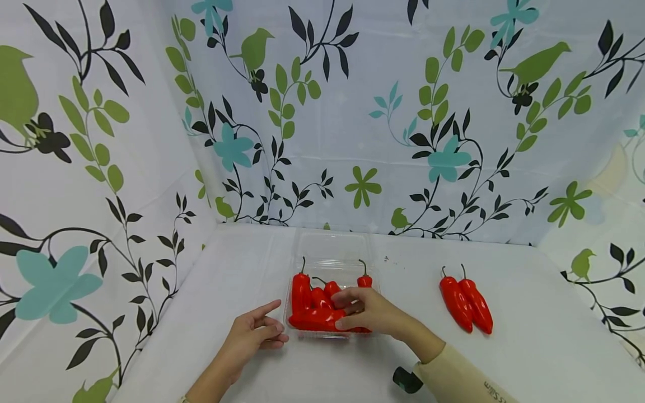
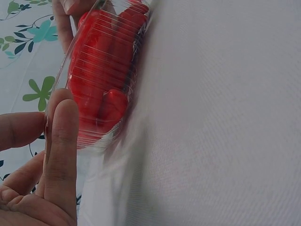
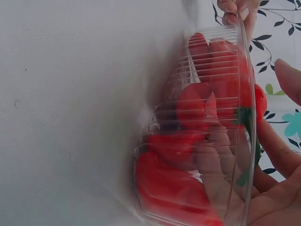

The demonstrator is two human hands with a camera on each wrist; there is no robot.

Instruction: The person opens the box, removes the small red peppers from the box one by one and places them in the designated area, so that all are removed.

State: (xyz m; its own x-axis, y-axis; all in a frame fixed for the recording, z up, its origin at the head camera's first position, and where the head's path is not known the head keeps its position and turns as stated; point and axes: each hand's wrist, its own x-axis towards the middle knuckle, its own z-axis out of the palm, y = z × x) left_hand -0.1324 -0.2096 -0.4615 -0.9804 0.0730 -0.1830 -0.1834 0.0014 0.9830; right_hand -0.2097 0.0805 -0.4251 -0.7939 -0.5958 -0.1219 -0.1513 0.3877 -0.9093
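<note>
We find the clear container on the white table, its lid open at 12 o'clock and red peppers lying inside. We record the left hand at its 8 o'clock side, fingers extended and loosely parted at the rim. We observe the right hand entering from 4 o'clock, fingers among the peppers; we cannot tell whether it grips one. We note two loose peppers side by side at 3 o'clock.

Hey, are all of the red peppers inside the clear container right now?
No, two red peppers lie on the white table, to the right of the clear container.
</note>
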